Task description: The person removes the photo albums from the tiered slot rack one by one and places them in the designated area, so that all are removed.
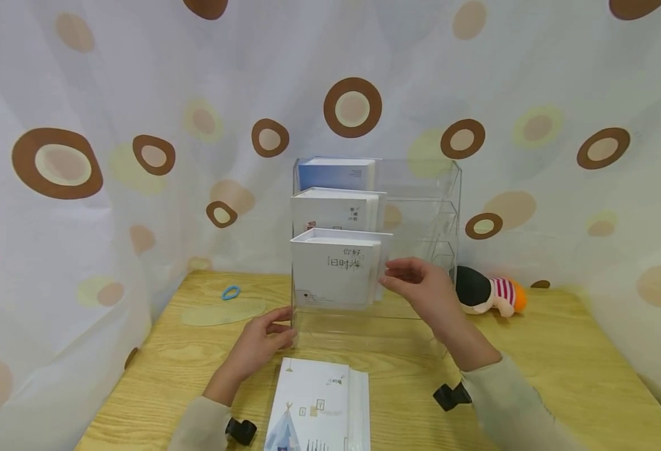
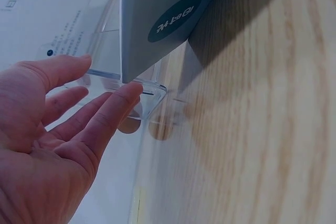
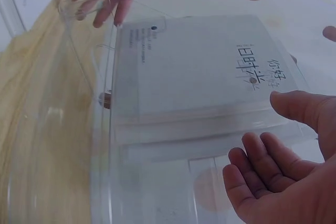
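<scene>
A clear tiered rack (image 1: 358,341) stands on the table, with a white box-like book (image 1: 327,275) in its lowest filled tier. Just off that book's right side is my right hand (image 1: 426,291), fingers loosely bent and holding nothing; the right wrist view shows a gap between thumb and fingers. My left hand (image 1: 257,344) is at the rack's lower left corner, its fingertips (image 2: 128,93) reaching the clear edge, without a curled grip. Another white book (image 1: 313,401), with a tent picture, lies on the table before the rack.
Higher tiers hold a second white book (image 1: 330,207) and a blue-covered book (image 1: 330,175). Right of the rack lies a small doll (image 1: 491,291) in striped clothing. A blue ring (image 1: 231,292) lies at the table's back left. A dotted curtain (image 1: 195,75) hangs behind.
</scene>
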Demonstrator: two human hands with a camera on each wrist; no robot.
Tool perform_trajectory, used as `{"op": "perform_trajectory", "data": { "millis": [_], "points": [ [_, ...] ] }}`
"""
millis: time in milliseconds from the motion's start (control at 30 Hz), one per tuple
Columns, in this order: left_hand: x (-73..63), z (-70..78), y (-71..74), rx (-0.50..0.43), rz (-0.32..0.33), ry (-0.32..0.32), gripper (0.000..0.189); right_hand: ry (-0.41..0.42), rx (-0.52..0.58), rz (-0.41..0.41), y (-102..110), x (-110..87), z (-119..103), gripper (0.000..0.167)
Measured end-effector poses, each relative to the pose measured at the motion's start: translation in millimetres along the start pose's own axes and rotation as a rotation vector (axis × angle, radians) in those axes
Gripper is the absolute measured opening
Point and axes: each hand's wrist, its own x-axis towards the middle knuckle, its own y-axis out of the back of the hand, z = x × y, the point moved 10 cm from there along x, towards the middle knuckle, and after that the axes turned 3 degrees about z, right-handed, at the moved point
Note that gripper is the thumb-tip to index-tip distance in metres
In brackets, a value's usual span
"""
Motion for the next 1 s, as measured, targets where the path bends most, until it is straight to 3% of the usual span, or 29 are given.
{"op": "perform_trajectory", "data": {
  "millis": [300, 567, 1000],
  "points": [
    [0.0, 0.8, -0.8, 0.001, 0.007, 0.000, 0.058, 0.007, 0.026, 0.017, 9.6, 9.0, -6.5, 0.051],
    [-0.3, 3.4, -0.5, 0.010, 0.004, -0.003, 0.059, 0.057, 0.064, -0.034, -1.9, 16.8, -8.9, 0.064],
    [-1.3, 1.3, 1.3, 0.020, 0.004, 0.002, 0.059, 0.086, 0.214, -0.078, -14.0, 32.5, -20.4, 0.062]
  ]
}}
